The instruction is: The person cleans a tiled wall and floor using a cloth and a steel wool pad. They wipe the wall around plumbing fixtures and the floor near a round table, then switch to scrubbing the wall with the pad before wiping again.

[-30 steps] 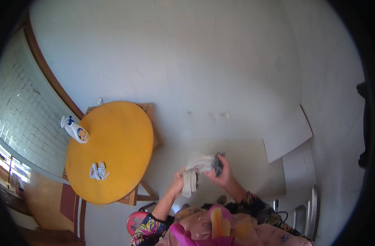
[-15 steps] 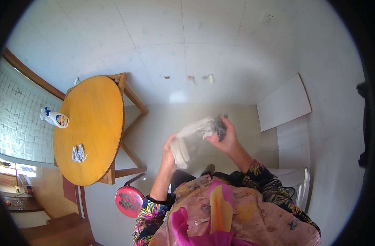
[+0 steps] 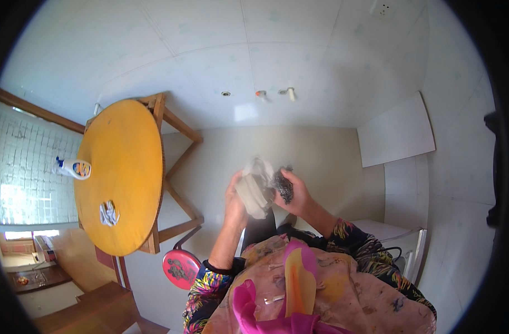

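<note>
In front of my body, my left hand (image 3: 234,201) is closed around a whitish cloth (image 3: 252,196) that hangs in folded, strip-like layers and loops at the top. My right hand (image 3: 300,196) pinches a dark, shiny, crumpled scouring pad (image 3: 284,183) between thumb and fingers. The pad lies close against the cloth's right side; motion blur hides whether they touch. Both hands are held up above the floor.
To the left stands a round yellow wooden table (image 3: 126,161) bearing a white spray bottle (image 3: 75,168) and a small bundled grey-white cloth (image 3: 109,214). A red round stool (image 3: 181,269) is beside it. A white panel (image 3: 396,133) leans at the right wall.
My right hand has drawn in toward the left and lower with the scouring pad. The cloth, stretched between both hands before, is now gathered mostly at my left hand.
</note>
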A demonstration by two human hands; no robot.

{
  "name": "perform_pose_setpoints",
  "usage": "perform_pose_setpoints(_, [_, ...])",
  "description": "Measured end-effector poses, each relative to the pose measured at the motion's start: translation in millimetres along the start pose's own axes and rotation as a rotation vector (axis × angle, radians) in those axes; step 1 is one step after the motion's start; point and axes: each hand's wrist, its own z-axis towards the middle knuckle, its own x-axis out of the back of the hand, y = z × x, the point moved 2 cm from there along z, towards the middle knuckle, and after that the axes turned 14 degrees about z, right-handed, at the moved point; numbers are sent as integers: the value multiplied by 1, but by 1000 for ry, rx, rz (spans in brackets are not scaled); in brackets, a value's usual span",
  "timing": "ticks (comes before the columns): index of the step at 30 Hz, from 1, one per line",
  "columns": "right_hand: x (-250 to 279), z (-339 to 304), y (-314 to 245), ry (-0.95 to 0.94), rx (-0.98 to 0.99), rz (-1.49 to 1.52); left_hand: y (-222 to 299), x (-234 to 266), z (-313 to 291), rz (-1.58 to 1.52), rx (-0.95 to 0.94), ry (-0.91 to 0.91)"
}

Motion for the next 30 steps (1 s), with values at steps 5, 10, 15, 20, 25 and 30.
perform_pose_setpoints(5, [-33,31,-24,223,79,15,10,1,62,38,96,47])
perform_pose_setpoints(10, [-46,62,-40,206,122,-79,19,2,103,312,-64,43])
perform_pose_setpoints(15, [-30,79,-43,138,100,-58,16,9,119,353,1,36])
perform_pose_setpoints(20, [-24,74,-45,144,86,-135,4,7,123,287,60,116])
perform_pose_setpoints(25, [-17,61,-49,211,86,-186,-6,-3,118,392,120,129])
perform_pose_setpoints(30, [6,56,-44,281,46,-285,-15,-4,114,417,46,44])
